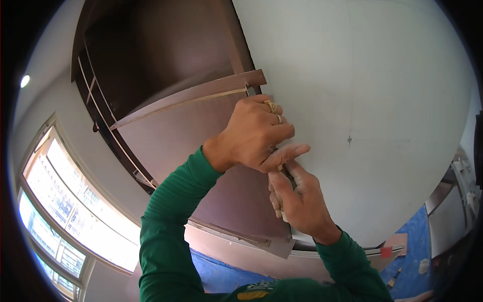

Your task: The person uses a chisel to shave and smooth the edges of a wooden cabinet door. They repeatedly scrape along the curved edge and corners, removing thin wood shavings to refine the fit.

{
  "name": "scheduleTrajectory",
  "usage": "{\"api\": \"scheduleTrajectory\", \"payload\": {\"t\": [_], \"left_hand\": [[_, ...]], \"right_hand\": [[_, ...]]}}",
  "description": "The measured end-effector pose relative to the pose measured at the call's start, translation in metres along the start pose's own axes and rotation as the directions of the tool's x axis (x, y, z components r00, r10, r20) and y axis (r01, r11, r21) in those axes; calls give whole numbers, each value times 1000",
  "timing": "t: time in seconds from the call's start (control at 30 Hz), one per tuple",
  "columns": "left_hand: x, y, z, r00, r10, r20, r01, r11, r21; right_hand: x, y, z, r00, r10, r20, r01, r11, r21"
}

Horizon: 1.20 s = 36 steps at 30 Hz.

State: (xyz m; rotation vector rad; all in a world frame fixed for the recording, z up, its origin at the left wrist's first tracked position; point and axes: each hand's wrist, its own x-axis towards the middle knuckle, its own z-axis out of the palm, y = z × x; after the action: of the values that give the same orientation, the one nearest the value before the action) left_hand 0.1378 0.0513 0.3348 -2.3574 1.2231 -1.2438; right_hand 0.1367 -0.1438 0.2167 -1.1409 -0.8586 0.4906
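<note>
My left hand (259, 133), with rings on its fingers, is closed at the right edge of a brown wooden panel (181, 131). Its fingers curl down and hide whatever they grip, while the thumb reaches to the right. Just below and touching it, my right hand (302, 201) is wrapped round a slim pale-and-dark object (283, 217). Most of that object is covered by the palm and fingers, so its kind cannot be made out. Whitish dust coats the fingers of both hands. Beside them stands a large pale board (372, 100) with a pencilled line and arrow.
A brown strip (201, 93) crosses the top of the panel, below a dark open cabinet space (151, 50). At the left is a bright window (75, 186). Blue sheeting (415, 246) covers the floor, with a brush (394, 278) and flat boards (387, 249) on it.
</note>
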Motion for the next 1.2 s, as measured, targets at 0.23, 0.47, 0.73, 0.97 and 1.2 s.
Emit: {"api": "scheduleTrajectory", "payload": {"t": [0.23, 0.47, 0.73, 0.97, 1.2], "left_hand": [[0, -13, 5, 1000, -17, 3, 17, 999, 35], [-11, 3, 13, 999, -48, 16, 49, 997, -63], [1, 0, 0, 999, -22, -25, 22, 1000, 7], [3, -10, 4, 999, -46, -15, 47, 998, 46], [-8, 1, 8, 996, -76, 52, 79, 995, -54]], "right_hand": [[14, 10, -6, 995, -97, 28, 98, 995, -36], [-1, 13, -1, 1000, -21, 0, 21, 1000, -6], [4, 0, -5, 999, -33, 32, 33, 999, -9], [13, 5, -5, 996, -82, 19, 83, 996, -39], [-1, 2, 1, 1000, 22, -13, -22, 1000, 9]]}}
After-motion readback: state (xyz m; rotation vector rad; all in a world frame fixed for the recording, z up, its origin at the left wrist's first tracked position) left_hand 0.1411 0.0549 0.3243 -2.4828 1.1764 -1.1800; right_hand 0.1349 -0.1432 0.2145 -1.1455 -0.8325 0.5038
